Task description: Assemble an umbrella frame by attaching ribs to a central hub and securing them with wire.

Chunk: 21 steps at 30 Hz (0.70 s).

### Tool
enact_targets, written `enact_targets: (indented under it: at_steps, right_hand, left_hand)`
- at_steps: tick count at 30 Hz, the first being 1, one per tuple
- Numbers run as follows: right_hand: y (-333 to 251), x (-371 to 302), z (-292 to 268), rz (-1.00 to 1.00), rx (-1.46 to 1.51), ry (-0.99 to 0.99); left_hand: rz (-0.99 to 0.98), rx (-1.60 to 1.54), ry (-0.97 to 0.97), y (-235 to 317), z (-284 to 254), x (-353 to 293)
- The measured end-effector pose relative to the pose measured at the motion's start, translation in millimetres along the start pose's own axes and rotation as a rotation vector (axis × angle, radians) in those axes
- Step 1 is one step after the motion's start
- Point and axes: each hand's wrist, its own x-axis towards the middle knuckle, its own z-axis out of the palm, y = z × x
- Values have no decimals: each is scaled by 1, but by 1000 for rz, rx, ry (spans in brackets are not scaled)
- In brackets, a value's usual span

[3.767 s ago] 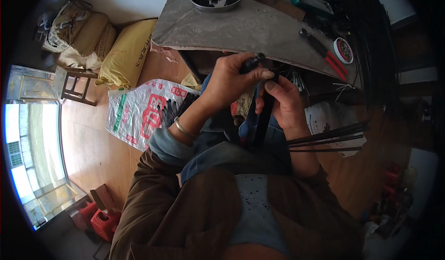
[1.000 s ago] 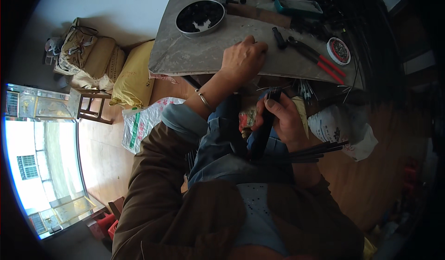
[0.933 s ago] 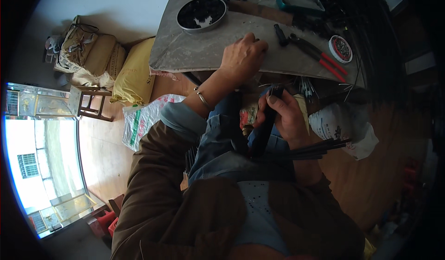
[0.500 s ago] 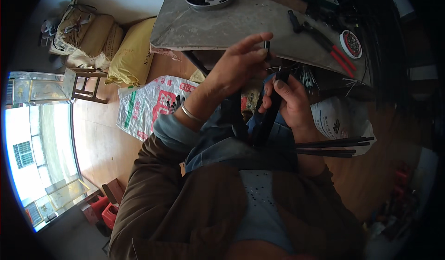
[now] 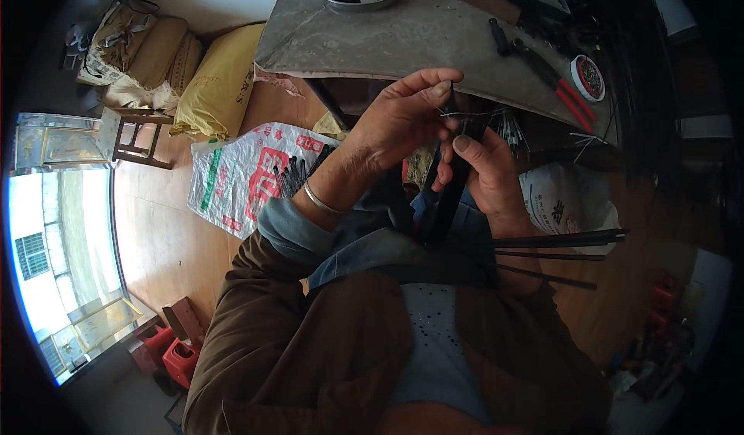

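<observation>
left hand (image 5: 399, 122) back from tabletop (image 5: 403, 43); beside right hand (image 5: 494, 173)

Pretty dim shot overall. Daylight comes from the tall clear-glass window (image 5: 74, 257) between eight and nine o'clock, blown out white with blue fringing, leaving glare on the tan wooden floor (image 5: 147, 214). The long flat black strip (image 5: 448, 202) just toward three is super underexposed. Fisheye bends everything near the rim, corners go black, four o'clock's murky.

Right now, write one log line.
left hand: near thin silvery wire; right hand: grips long black bar; red-handled pliers: on grey table
</observation>
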Motion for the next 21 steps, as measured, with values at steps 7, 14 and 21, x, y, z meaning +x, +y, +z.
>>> enact_targets:
  at_steps: [7, 14, 21]
  right_hand:
    - [1, -3, 2, -11, -32, 3]
    - [0, -4, 3, -17, -14, -36]
    - [2, -5, 4, -31, -19, -15]
  left_hand:
    - [-1, -6, 93, 0, 7, -1]
    - [-38, 10, -14, 2, 3, -2]
    - [-29, 15, 45, -2, 0, -4]
